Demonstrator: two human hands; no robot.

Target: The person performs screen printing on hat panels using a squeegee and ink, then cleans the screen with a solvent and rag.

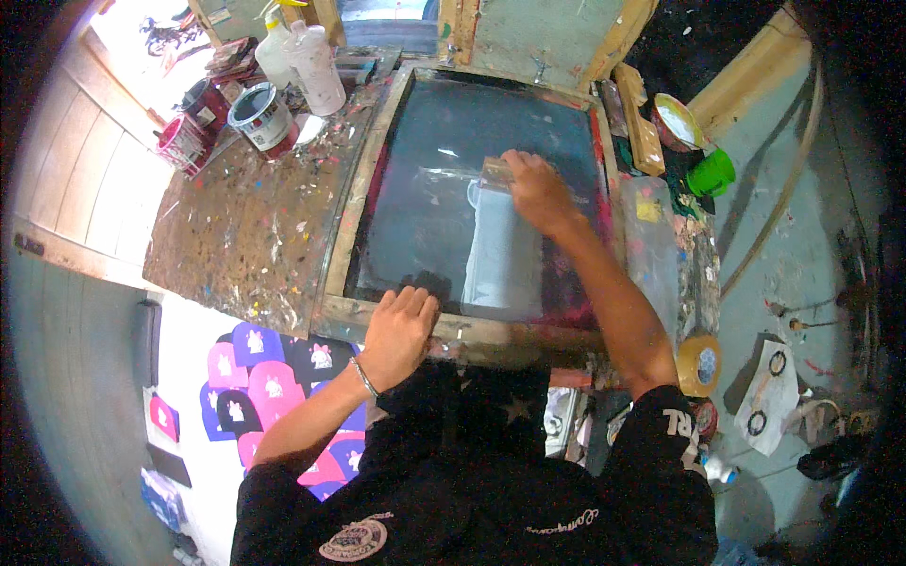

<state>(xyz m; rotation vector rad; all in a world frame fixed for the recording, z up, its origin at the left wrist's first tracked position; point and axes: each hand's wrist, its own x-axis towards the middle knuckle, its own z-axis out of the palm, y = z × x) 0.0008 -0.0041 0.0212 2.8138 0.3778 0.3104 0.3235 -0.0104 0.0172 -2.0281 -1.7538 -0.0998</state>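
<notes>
Fingers of the right hand (pixel 543 195) close around a wooden squeegee (pixel 495 174), over the middle of a dark mesh (pixel 406 222); the thumb's hold cannot be told. The left hand (pixel 401 325) curls over the near rail of the wooden frame (pixel 514 337), left of its middle. The squeegee looks light and stiff, best taken across the top of its bar, with fingertips clear of any wet edge. The frame should feel rigid and is easiest to hold by its rails; the mesh seems taut but thin, probably slick where wet and easy to tear with a hard corner. A pale strip (pixel 505 253) shows on the near side of the squeegee. Beyond, at far left, stand an open tin (pixel 267 125) and a plastic bottle (pixel 318 74); at right is a green cup (pixel 711 174).
</notes>
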